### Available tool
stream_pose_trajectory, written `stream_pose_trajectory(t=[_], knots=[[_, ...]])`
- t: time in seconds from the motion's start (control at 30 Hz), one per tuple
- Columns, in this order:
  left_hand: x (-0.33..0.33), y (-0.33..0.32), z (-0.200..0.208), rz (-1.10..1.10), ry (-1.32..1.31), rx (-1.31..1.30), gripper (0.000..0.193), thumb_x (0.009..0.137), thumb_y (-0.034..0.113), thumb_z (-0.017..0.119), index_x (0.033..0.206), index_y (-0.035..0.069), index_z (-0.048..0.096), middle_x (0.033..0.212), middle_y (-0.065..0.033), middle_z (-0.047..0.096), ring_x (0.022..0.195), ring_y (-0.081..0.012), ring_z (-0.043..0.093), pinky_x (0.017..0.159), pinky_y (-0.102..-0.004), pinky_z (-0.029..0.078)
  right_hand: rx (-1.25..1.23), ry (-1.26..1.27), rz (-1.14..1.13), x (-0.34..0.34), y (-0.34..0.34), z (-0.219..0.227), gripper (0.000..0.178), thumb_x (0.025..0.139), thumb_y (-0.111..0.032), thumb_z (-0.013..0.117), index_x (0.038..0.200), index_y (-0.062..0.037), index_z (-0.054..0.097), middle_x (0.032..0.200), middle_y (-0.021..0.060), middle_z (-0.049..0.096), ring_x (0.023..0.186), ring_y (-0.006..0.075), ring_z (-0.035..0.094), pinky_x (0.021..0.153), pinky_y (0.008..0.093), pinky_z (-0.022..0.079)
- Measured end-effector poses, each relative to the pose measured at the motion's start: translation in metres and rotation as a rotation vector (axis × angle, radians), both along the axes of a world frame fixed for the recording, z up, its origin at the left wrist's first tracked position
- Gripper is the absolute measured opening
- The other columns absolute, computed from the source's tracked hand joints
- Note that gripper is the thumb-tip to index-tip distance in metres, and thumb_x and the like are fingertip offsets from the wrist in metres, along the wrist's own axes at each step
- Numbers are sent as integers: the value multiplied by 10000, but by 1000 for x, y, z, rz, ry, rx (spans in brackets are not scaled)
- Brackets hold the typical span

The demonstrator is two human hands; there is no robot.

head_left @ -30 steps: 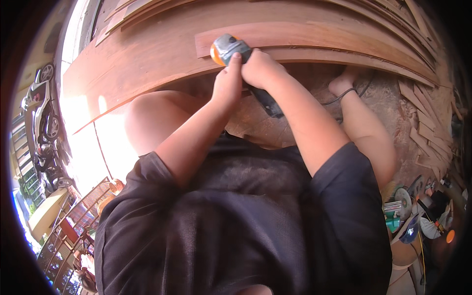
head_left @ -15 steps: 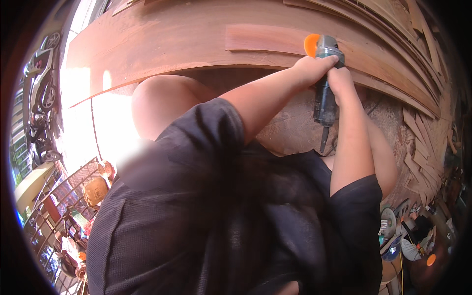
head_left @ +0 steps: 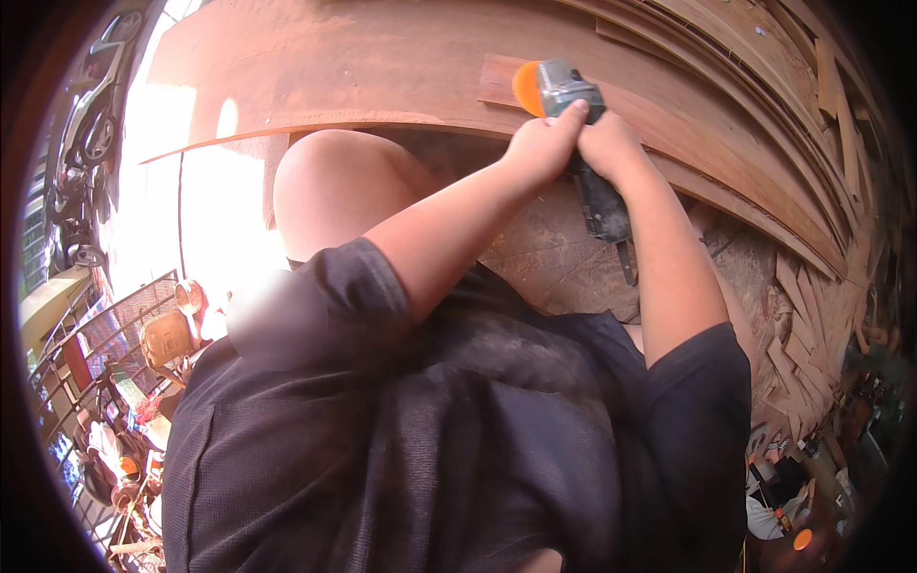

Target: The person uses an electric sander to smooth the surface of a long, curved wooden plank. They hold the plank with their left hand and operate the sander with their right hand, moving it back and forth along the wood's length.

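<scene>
- Far left edge of the frame: parked vehicles in hard sunlight, bent by the lens; below them, at lower left, a metal rack with small, blurred, many-coloured goods — no label or sign there can be made out.
- Left of centre: a bare knee rises in front of the long reddish-brown wooden board that arches across the top of the frame.
- Centre: the person's dark shirt fills the lower half, with both forearms reaching up and to the right.
- Upper centre: the left hand is wrapped around the front of a power grinder, thumb stretched up along its grey head.
- The grinder has a grey metal head, an orange disc at its upper left and a dark body running down to the right — the disc lies against a smaller flat piece of wood lying on the board.
- Just right of it: the right hand is closed tight on the grinder's body, touching the left hand.
- Right side: stacked wooden strips curve down the edge.
- Lower right corner: small cluttered objects, too blurred to tell.
</scene>
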State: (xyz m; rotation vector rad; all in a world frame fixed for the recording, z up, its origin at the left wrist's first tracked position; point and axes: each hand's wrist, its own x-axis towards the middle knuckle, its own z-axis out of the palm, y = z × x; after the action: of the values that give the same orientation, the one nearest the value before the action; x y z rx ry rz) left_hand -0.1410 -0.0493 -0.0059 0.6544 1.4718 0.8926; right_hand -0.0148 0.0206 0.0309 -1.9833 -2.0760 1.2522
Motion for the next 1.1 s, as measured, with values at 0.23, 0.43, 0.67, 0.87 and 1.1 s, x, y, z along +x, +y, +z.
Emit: stream_pose_trajectory(t=[0.23,0.43,0.67,0.87,1.1], knots=[[106,55,14,-464,8,-5,867,947,742,610,1297,-40,742,1217,-261,760,1115,-358,765,882,-444,643,-137,348,-612,129,-7,-18,651,953,-482,812,1278,78,738,1171,170,772,1021,236,745,865,375,567],[64,56,17,-427,88,-72,908,933,755,611,1289,-72,725,1182,-262,755,1043,-327,770,831,-406,632,-119,399,-638,84,-5,-28,652,946,-436,818,1218,150,729,1096,175,772,960,207,732,815,376,570],[-61,8,13,79,-157,58,800,1018,684,582,1224,-68,759,1135,-173,768,1050,-228,711,944,-360,545,24,50,-83,-68,8,-10,649,935,-458,678,1204,128,745,1229,379,729,1259,471,701,1049,484,554],[-41,22,-25,-9,33,73,891,1001,728,575,1296,-101,717,1239,-232,745,1193,-278,701,1036,-370,525,12,48,-7,-40,14,-10,652,941,-459,671,1218,127,738,1230,368,736,1255,464,706,1033,480,557],[79,58,10,-362,-12,-7,905,963,744,605,1324,-78,715,1255,-269,743,1147,-346,756,923,-401,632,-95,270,-504,99,8,-15,647,937,-498,811,1199,91,759,1046,138,784,907,215,743,775,381,567]])
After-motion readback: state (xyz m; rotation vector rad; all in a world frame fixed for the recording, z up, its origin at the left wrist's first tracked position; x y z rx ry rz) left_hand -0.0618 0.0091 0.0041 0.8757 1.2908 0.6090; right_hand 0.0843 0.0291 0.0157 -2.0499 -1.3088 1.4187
